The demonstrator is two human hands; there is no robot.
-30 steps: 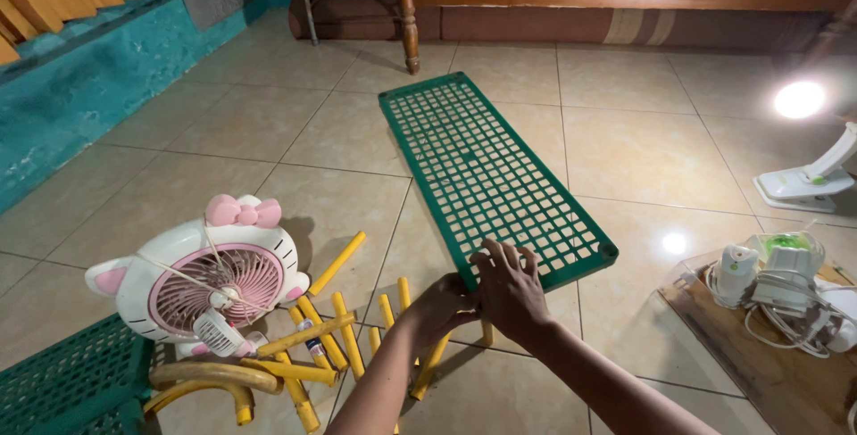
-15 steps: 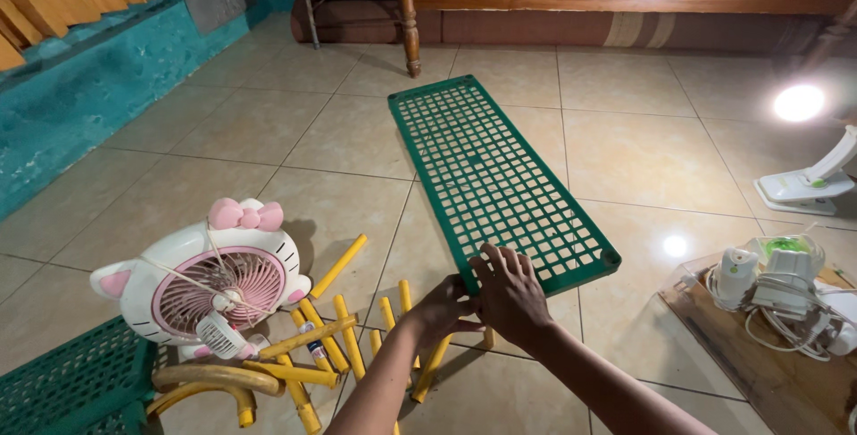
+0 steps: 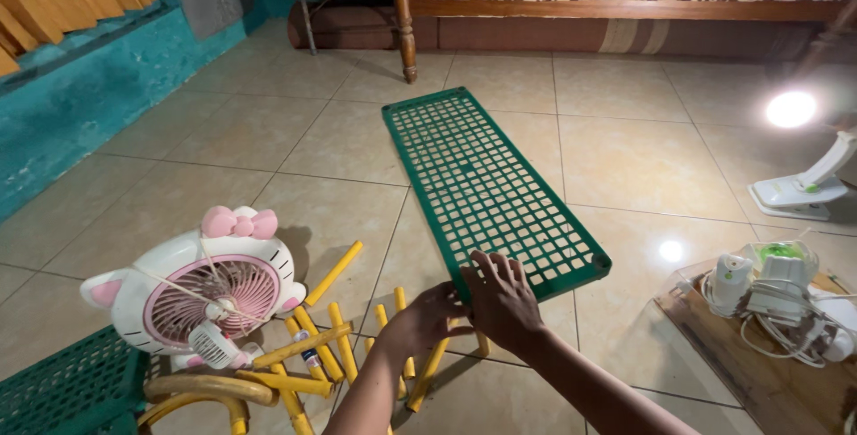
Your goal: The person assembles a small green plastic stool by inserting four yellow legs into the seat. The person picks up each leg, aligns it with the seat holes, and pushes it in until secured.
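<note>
Tiled floor [image 3: 223, 176] supports a green grid panel [image 3: 482, 176]. Right hand [image 3: 502, 297] lies on its near edge, fingers spread flat; left hand [image 3: 427, 314] curls fingers around that edge beside yellow tubes [image 3: 335, 346].

The grid shelf panel [image 3: 486, 185] is green, the tubes [image 3: 335, 346] yellow, the cat-shaped fan [image 3: 201, 288] white and pink.

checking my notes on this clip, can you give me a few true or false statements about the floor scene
1. Both hands are at the near end of the green grid shelf. True: the right hand lies on it, the left hand beside it.
2. The small fan is blue. False: it is white and pink.
3. Yellow tubes lie by the fan. True.
4. The shelf leans against the bed. False: it lies on the tiled floor.
</note>
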